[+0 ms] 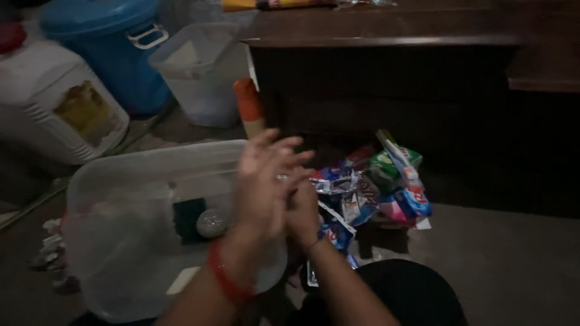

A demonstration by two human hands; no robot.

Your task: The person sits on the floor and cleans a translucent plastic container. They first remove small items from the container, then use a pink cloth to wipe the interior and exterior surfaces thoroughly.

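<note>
1. Dim room, grey floor (513, 265); dark wooden cabinet (423, 90) behind.
2. Left hand (263, 181) and right hand (302, 208) pressed palm to palm, fingers extended, holding nothing; motion-blurred.
3. Beneath them: clear plastic tub (121, 199), a dark sponge (187, 220) and a round grey object (212, 223) inside.
4. Just right: heap of colourful sachets (368, 187) on the floor.
5. Judged: hands between grips; next needs a reach.
6. Farther: blue bin (109, 54), white jug (54, 102). Tub contents hard to make out.
</note>
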